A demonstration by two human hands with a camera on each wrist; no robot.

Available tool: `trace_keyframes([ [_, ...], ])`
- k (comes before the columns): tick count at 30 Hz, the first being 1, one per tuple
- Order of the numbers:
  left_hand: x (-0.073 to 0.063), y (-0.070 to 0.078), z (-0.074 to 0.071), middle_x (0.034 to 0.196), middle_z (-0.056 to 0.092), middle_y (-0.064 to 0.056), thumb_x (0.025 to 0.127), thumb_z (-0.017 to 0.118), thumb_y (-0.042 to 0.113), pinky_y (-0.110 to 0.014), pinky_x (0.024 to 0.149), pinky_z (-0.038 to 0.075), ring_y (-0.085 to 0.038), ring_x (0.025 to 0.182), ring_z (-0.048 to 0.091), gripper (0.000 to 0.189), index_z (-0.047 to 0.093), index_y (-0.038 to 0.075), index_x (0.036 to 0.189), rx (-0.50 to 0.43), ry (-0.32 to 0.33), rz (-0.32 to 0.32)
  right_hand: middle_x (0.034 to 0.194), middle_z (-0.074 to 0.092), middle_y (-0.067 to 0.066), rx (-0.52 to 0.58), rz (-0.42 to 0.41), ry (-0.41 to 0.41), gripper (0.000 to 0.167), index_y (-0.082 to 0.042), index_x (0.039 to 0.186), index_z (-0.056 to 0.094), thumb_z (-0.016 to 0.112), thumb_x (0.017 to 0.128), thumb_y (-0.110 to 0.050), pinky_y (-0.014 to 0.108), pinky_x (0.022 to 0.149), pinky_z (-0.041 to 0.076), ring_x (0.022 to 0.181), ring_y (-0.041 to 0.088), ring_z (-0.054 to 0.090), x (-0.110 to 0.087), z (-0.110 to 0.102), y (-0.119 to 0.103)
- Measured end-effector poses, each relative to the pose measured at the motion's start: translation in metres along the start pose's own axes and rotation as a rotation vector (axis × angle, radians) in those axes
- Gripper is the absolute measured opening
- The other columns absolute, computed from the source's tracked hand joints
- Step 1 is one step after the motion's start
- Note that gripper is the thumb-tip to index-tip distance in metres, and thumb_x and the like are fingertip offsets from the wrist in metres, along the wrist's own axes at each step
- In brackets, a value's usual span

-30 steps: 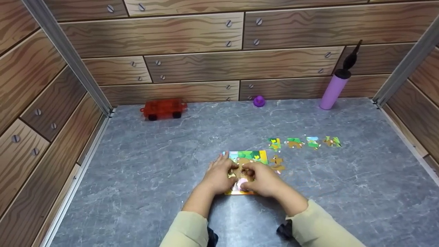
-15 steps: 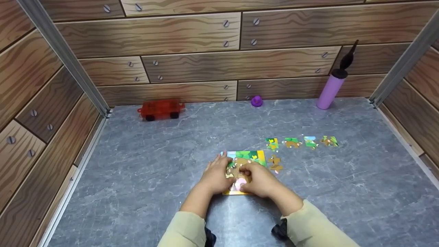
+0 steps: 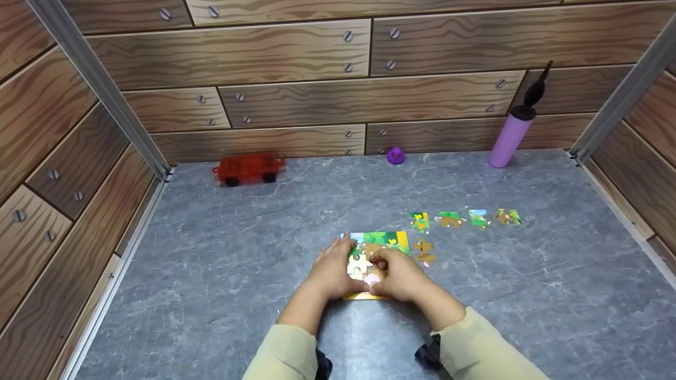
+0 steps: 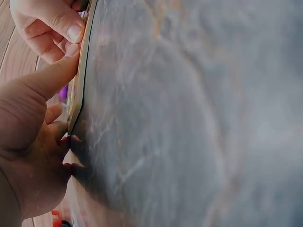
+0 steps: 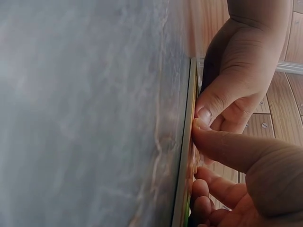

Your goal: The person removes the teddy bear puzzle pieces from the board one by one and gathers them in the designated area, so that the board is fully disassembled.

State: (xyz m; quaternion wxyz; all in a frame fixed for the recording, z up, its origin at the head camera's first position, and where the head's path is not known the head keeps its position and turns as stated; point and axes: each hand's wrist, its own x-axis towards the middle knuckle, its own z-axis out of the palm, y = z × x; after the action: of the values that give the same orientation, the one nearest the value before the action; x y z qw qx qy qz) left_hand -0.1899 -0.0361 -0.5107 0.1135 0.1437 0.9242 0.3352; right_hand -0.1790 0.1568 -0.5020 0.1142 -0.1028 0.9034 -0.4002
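In the head view a jigsaw board (image 3: 401, 240) with a bear picture lies on the grey table. My left hand (image 3: 334, 270) rests along its left edge with extended fingers, the thumb lying on the near part of the picture. Opposite it, my right hand (image 3: 404, 275) has thumb and index finger bent around a puzzle piece (image 3: 372, 279) on the board. Both thumb tips meet near the front edge; the left wrist view shows the left thumb (image 4: 59, 71) beside the right one. Pale, shiny pieces (image 3: 358, 263) with visible outlines lie between the hands. The right palm hides part of the board.
Right of the board lies a loose brown bear piece (image 3: 424, 251). Several more pieces, including a green-brown one (image 3: 450, 219), form a row behind it. Along the back wall stand a red toy wagon (image 3: 249, 169), a small purple toy (image 3: 395, 155) and a purple hand pump (image 3: 510, 140).
My left thumb has slid right across the board to my right thumb. The pieces beside it now look pale and shiny. The right hand stays almost in place.
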Motion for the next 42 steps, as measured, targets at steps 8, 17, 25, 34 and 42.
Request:
trace_keyframes([
  [8,0.001,-0.002,0.002,0.173,0.027,-0.014,0.077,0.096,0.037,-0.054,0.13,0.013,-0.033,0.161,0.02,0.106,0.039,0.009,0.163,-0.008,0.003,-0.007,0.094,0.066,0.004,0.097,0.027,0.086,0.031,-0.001,0.111,0.074,0.074,0.082,0.008,0.04,0.085,0.054,0.09,0.019,0.06,0.001,0.005,0.001],
  [17,0.0,-0.003,0.001,0.174,0.026,-0.013,0.078,0.095,0.035,-0.055,0.13,0.013,-0.034,0.161,0.02,0.107,0.037,0.01,0.164,-0.02,0.002,-0.028,0.083,0.068,-0.002,0.045,0.01,0.222,0.015,-0.009,0.094,0.075,0.08,0.087,0.004,0.041,0.082,0.058,0.082,0.015,0.064,0.007,0.017,-0.002],
  [25,0.0,-0.003,0.002,0.174,0.026,-0.013,0.078,0.096,0.036,-0.055,0.13,0.013,-0.035,0.161,0.02,0.109,0.036,0.007,0.164,-0.026,0.005,-0.014,0.08,0.067,-0.002,0.067,-0.002,0.237,0.017,-0.008,0.089,0.072,0.081,0.086,0.006,0.037,0.074,0.057,0.077,0.014,0.063,0.01,0.019,-0.002],
  [34,0.001,-0.001,0.002,0.172,0.028,-0.016,0.078,0.096,0.034,-0.055,0.13,0.013,-0.036,0.16,0.021,0.109,0.036,0.004,0.164,-0.027,0.013,-0.004,0.078,0.067,-0.002,0.116,0.002,0.252,0.012,-0.006,0.091,0.075,0.08,0.089,0.005,0.033,0.07,0.055,0.074,0.013,0.062,0.011,0.016,0.0],
  [42,0.001,-0.002,0.003,0.173,0.027,-0.016,0.077,0.097,0.035,-0.054,0.13,0.013,-0.035,0.16,0.021,0.112,0.033,0.004,0.165,-0.017,0.008,-0.01,0.081,0.068,0.0,0.165,-0.021,0.285,0.007,-0.002,0.095,0.076,0.077,0.092,0.004,0.025,0.065,0.051,0.073,0.013,0.06,0.005,0.003,0.003],
])
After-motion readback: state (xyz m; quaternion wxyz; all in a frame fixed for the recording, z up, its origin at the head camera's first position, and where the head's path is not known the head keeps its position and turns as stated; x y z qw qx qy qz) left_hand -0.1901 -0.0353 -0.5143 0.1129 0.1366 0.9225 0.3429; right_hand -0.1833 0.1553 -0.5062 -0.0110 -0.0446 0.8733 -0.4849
